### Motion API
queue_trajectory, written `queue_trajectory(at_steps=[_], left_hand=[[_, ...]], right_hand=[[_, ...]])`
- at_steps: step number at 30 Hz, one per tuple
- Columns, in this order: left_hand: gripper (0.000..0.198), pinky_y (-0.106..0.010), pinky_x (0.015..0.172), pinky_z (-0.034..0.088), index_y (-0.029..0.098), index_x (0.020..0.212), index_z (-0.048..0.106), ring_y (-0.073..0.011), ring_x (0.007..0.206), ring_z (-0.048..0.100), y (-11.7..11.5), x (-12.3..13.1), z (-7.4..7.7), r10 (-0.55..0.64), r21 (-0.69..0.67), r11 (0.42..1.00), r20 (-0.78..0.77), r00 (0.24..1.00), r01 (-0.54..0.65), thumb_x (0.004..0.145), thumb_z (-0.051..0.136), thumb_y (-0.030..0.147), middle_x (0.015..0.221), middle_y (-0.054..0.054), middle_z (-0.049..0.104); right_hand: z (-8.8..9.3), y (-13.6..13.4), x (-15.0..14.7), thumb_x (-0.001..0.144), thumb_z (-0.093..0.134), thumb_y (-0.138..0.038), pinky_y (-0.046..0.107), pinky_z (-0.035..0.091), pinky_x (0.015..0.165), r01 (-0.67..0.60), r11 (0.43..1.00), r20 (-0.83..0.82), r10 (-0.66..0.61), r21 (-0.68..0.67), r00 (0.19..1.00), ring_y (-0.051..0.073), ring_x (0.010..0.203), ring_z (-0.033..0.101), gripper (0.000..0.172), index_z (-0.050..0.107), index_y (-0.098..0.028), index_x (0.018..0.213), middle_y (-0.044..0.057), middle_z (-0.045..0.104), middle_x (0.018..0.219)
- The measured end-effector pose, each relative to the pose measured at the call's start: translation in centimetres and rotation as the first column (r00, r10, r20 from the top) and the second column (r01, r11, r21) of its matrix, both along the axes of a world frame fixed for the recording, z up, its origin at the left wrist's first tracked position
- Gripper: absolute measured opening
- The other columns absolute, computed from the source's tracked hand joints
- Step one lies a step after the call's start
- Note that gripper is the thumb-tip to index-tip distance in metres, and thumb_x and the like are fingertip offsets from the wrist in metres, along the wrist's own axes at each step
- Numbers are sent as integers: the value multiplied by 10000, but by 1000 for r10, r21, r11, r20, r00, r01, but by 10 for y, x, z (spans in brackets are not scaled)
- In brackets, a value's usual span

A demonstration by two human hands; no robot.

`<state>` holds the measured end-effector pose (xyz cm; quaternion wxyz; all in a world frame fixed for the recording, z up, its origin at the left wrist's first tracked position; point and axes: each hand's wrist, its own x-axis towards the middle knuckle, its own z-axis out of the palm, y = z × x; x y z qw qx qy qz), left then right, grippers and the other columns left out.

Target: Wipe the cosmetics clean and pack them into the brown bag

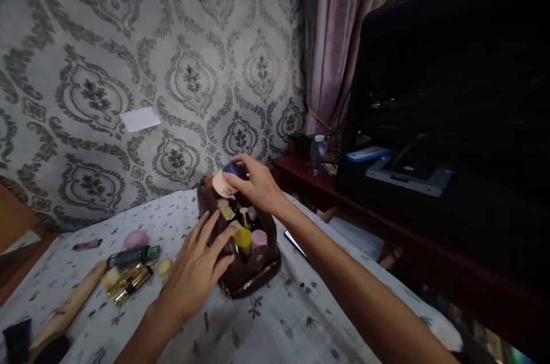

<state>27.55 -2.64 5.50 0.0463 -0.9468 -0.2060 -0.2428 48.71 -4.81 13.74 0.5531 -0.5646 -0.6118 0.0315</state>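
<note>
My right hand (260,185) grips a cream-coloured jar (222,183) with a dark blue lid, tilted over the far end of a brown makeup bag (253,279). The bag stands unzipped on the bed. Inside it are a yellow-lidded container (243,241), a pink-lidded container (259,239) and several small bottles and tubes. Fingers spread, my left hand (193,266) lies at the near left side of the bag, its fingertips over the opening. It holds nothing that I can see. The bag's deeper contents are hidden.
Left on the patterned sheet lie a pink sponge (136,239), a green-capped bottle (131,257), gold tubes (134,284), a lipstick-like tube (87,245) and a long wooden handle (69,306). A phone (295,242) lies right of the bag. A large black television (447,123) stands right.
</note>
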Motion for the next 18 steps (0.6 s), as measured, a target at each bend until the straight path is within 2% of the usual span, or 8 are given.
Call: queue_trajectory(at_steps=[3, 7, 11, 15, 18], left_hand=[[408, -543, 1120, 419, 306, 1396, 473, -320, 1463, 304, -1, -2, -6, 12, 34, 999, 23, 1000, -13, 989, 448, 282, 1589, -69, 321], [409, -531, 1097, 447, 291, 1392, 465, -317, 1449, 336, 0, -3, -11, 4, 68, 998, 63, 998, -8, 983, 460, 277, 1575, -96, 336], [416, -524, 1087, 460, 281, 1397, 454, -316, 1454, 331, 2, -3, -14, -14, 74, 997, 88, 996, 7, 981, 460, 262, 1577, -116, 330], [413, -544, 1088, 450, 288, 1394, 455, -325, 1455, 328, 1, -2, -17, -21, 58, 998, 107, 994, 15, 982, 459, 256, 1577, -122, 327], [421, -545, 1081, 457, 281, 1401, 437, -324, 1453, 330, 1, -1, -17, -17, 57, 998, 106, 994, 11, 983, 453, 237, 1570, -134, 328]], right_hand=[[-3, 15, 3, 849, 622, -282, 321, 436, 862, 83, 992, 253, -56, -94, 966, 215, 943, 587, 327, 585, -146, 1144, 84, 631, 1018], [-7, 40, 0, 868, 599, -239, 293, 452, 826, 143, 942, 523, 39, -304, 851, 221, 961, 599, 336, 575, -122, 1181, 124, 615, 1091], [-12, 64, -4, 800, 666, -216, 267, 474, 749, 131, 900, 578, 151, -416, 802, 233, 941, 629, 254, 647, -148, 1044, 113, 653, 1050], [-17, 85, -7, 705, 727, -166, 272, 491, 713, 155, 858, 585, 192, -489, 788, 256, 945, 656, 344, 675, -149, 1045, 145, 638, 1157], [-22, 99, -6, 688, 738, -163, 265, 498, 697, 149, 837, 570, 217, -526, 792, 252, 936, 669, 385, 680, -168, 1068, 132, 645, 1182]])
